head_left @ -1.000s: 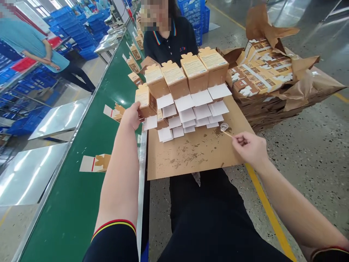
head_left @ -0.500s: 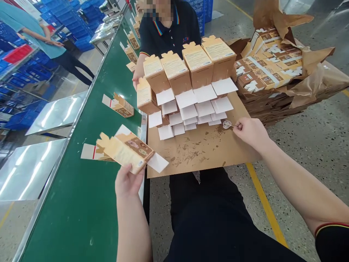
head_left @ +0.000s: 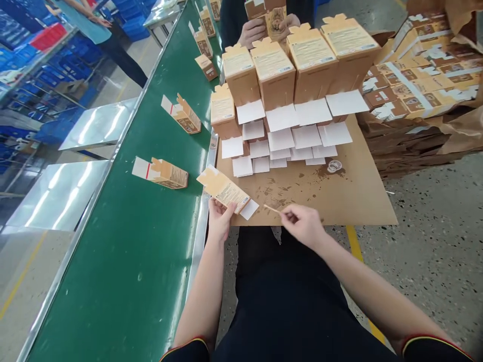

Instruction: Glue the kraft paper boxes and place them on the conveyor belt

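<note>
My left hand (head_left: pixel 219 219) grips a small tan carton (head_left: pixel 223 189) by its lower end, its white flap (head_left: pixel 249 209) hanging open toward my right hand. My right hand (head_left: pixel 303 225) pinches a thin wooden stick (head_left: pixel 272 208) whose tip points at that flap. Both hands hover over the near edge of a brown cardboard sheet (head_left: pixel 350 196) lying on my lap. Farther back on the sheet stand rows of upright tan cartons (head_left: pixel 273 75) with white flaps open, and a small clear glue cup (head_left: pixel 334 166) sits at their right.
A green conveyor belt (head_left: pixel 132 266) runs along my left with several cartons (head_left: pixel 166 173) lying on it. A co-worker's hands (head_left: pixel 253 31) hold a carton beyond the rows. Flat carton stacks in brown paper (head_left: pixel 415 95) sit at the right. Blue crates stand far left.
My left hand brought a carton from the rows down to the sheet's near edge. My right hand left the glue cup and carried the stick toward the carton's flap.
</note>
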`<state>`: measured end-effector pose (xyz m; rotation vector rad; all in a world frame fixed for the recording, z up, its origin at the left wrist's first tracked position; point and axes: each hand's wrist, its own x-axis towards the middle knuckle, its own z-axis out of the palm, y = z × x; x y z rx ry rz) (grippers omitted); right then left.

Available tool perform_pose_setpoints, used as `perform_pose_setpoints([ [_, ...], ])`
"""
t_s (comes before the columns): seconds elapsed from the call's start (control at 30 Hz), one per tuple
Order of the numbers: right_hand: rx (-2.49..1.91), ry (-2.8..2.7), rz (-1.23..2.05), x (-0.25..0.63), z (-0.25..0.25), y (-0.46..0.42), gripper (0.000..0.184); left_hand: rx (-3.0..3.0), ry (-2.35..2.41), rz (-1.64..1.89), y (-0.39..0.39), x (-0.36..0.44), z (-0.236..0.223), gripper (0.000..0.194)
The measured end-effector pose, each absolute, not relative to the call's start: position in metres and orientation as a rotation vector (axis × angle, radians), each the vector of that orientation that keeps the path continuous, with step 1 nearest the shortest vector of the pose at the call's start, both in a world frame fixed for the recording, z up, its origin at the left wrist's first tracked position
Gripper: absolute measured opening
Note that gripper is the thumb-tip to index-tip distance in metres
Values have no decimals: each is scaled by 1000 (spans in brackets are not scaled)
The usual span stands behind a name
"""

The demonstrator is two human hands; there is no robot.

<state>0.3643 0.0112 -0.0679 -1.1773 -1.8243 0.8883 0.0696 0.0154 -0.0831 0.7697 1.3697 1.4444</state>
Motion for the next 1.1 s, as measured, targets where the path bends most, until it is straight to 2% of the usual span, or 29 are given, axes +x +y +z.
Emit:
perform_pose_setpoints([
  [0.13,-1104,-1930,872,323,-90,1,22,798,1360,1427,12,66,-91,79],
  [0.3,-1105,-2037,826,319,-99,3,24,815,1367,1438,11,71,-89,78],
  [0.63,-1259,-1721,763,358,-85,19,20,1035,1535,1418,-5,93,-87,83],
  [0.9,-1365,-1588,810,377,-72,7,21,1156,1700,1308,-17,103,-89,61],
  [1.1,-1310,-1585,832,376,-72,6,25,1144,1743,1373,-16,100,-92,65],
])
